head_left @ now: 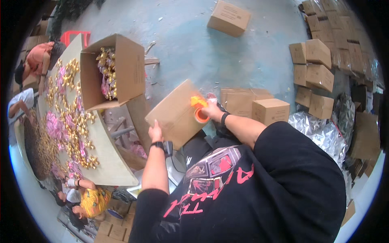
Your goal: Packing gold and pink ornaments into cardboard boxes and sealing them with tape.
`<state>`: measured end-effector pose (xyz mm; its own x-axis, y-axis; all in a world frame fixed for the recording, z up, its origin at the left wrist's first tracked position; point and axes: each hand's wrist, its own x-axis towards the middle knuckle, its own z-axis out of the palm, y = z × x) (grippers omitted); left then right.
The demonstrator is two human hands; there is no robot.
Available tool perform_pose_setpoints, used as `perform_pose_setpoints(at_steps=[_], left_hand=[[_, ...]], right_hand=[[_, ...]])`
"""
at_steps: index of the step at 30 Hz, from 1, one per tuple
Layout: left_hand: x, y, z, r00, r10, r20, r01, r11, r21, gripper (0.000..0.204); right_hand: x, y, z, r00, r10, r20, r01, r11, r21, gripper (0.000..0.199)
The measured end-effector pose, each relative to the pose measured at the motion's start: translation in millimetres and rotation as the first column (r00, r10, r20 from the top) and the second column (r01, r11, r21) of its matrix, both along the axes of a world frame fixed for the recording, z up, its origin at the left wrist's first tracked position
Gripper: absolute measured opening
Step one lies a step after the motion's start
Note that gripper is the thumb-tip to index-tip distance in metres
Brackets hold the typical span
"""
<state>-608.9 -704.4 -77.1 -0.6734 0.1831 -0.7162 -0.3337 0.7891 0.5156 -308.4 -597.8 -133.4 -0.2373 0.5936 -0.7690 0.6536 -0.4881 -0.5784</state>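
In front of me is a cardboard box (pixel 174 111), tilted, with a smooth face up. My left hand (pixel 155 133) grips its near left edge, fingers partly hidden behind the cardboard. An orange tape dispenser (pixel 197 101) with a roll of tape is in my right hand (pixel 211 111), its head against the right part of the box's face. My right fingers are closed round it. A black band sits on each wrist.
Left, a pale table (pixel 115 162) bears gold and pink wrapped pieces, with an open carton (pixel 133 73) of them on it. Several people work along that table. Folded cardboard (pixel 237 101) and a closed box (pixel 270 111) lie right; another box (pixel 229 18) is on the floor ahead.
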Motion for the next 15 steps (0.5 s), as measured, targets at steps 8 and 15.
perform_pose_setpoints(at_steps=[8, 15], left_hand=[[95.8, 189.5, 22.9, 0.806, -0.577, 0.135, 0.436, 0.732, 0.524, 0.035], [146.7, 216.3, 139.4, 0.187, -0.959, -0.211, 0.923, 0.098, 0.372, 0.040]], right_hand=[[128.1, 101.8, 36.8, 0.895, -0.443, -0.048, 0.444, 0.880, 0.170, 0.047], [185.2, 141.6, 33.2, 0.909, -0.391, 0.142, 0.364, 0.913, 0.186, 0.017]])
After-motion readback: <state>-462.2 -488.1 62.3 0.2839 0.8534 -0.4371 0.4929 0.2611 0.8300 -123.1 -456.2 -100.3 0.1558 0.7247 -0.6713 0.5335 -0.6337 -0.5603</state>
